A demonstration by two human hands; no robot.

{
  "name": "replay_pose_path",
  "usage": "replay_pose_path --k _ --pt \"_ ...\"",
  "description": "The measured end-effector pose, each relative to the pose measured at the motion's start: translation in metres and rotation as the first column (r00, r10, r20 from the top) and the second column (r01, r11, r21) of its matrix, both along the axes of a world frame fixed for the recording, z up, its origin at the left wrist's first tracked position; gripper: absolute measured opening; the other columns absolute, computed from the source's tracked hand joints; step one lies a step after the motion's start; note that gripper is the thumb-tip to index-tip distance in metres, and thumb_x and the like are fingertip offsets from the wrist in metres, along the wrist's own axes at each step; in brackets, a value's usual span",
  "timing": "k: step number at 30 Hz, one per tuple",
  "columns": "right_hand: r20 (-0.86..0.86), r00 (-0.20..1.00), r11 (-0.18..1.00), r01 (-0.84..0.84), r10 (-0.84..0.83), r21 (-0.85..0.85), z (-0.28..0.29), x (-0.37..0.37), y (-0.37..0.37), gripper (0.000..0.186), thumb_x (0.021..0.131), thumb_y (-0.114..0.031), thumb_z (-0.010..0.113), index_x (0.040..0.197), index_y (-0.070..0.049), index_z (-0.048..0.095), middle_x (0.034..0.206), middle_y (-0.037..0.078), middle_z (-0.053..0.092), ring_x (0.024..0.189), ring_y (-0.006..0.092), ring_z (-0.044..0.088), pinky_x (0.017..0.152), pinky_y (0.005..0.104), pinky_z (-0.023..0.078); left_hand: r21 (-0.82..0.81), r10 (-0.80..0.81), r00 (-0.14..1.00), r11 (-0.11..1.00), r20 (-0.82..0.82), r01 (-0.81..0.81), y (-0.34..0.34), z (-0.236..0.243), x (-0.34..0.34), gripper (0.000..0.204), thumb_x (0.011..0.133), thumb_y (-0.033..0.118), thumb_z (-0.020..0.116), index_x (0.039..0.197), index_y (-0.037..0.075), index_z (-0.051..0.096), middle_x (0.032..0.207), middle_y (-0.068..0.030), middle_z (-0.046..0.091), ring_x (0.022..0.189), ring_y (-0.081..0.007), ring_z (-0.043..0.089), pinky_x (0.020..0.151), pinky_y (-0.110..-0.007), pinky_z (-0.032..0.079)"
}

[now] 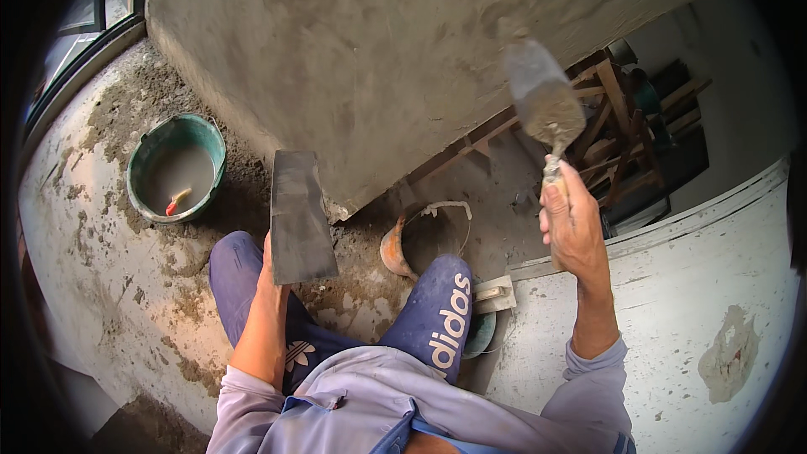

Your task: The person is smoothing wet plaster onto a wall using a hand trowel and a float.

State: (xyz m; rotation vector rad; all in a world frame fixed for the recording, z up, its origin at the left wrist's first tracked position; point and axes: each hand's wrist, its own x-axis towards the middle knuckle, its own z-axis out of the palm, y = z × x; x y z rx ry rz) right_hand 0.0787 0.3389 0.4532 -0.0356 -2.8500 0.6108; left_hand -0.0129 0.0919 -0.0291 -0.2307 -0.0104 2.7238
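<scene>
My left hand (273, 273) holds a flat, dark grey rectangular plate (301, 214) upright in front of my left knee, its fingers mostly hidden behind it. My right hand (570, 219) is closed round the handle of a trowel (538, 84), raised at the right against the grey plastered wall (353, 67). The trowel's blade is slightly blurred and carries wet mortar toward its lower part. Below the wall's corner, between my knees, sits a rusty orange container (395, 248) with a wire handle.
A green bucket (214, 164) with grey water and a red-handled tool stands at the left on the mortar-splattered floor (84, 252), by a window frame (105, 29). A pale float (496, 294) and another bucket (479, 336) lie by my right leg. Timber pieces (618, 105) fill a lower space at the right.
</scene>
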Motion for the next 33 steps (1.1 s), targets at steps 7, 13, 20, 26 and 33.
replay_pose_path --k 7,13,20,26,33 --pt "0.227 0.963 0.944 -0.203 0.145 0.259 -0.076 0.020 0.007 0.047 0.103 -0.028 0.054 0.132 0.009 0.050 0.119 0.033 0.062 0.112 0.0499 0.060 0.097 0.0502 0.047 0.112 0.143 0.978 0.986 -0.153 -0.126 -0.003 0.084 0.010 0.030 0.105 0.021 0.047 0.126 0.005 0.062 0.114 -0.0094 0.068 0.099 -0.0251 0.068 0.086 -0.040 0.058" --pt "0.143 0.989 0.976 -0.062 0.032 0.210 -0.045 0.008 0.014 0.046 0.105 -0.026 0.052 0.134 0.008 0.047 0.111 0.030 0.065 0.105 0.0471 0.062 0.090 0.0492 0.048 0.144 0.194 0.973 0.974 -0.122 -0.176 -0.010 0.108 0.011 0.033 0.105 0.024 0.045 0.126 0.005 0.061 0.116 -0.0106 0.069 0.101 -0.0272 0.068 0.088 -0.042 0.058" --pt "0.112 0.989 0.988 -0.086 0.100 -0.127 -0.041 0.021 -0.004 0.045 0.109 -0.030 0.046 0.137 0.006 0.048 0.080 0.007 0.057 0.058 0.0119 0.055 0.053 0.0292 0.047 0.189 0.215 0.954 0.966 -0.206 -0.177 -0.011 0.104 0.008 0.030 0.103 0.023 0.048 0.120 0.003 0.064 0.111 -0.0122 0.070 0.099 -0.0280 0.070 0.086 -0.044 0.059" --pt "0.076 0.995 0.949 -0.034 0.061 -0.313 -0.071 0.001 0.007 0.045 0.109 -0.034 0.044 0.136 0.002 0.050 0.079 0.006 0.058 0.057 0.0103 0.054 0.051 0.0286 0.046 0.008 0.268 0.960 0.963 -0.083 -0.268 -0.014 0.107 0.016 0.026 0.102 0.018 0.051 0.116 0.001 0.065 0.107 -0.0112 0.071 0.093 -0.0273 0.071 0.083 -0.043 0.061" --pt "0.175 0.959 0.972 -0.233 0.223 0.041 -0.199 0.011 0.040 0.037 0.106 -0.026 0.047 0.126 0.005 0.053 0.097 0.024 0.064 0.080 0.0386 0.065 0.073 0.0462 0.052 0.016 0.302 0.944 0.953 -0.135 -0.303 -0.018 0.085 0.012 0.029 0.103 0.019 0.049 0.120 0.002 0.064 0.112 -0.0123 0.071 0.096 -0.0278 0.071 0.085 -0.043 0.060"
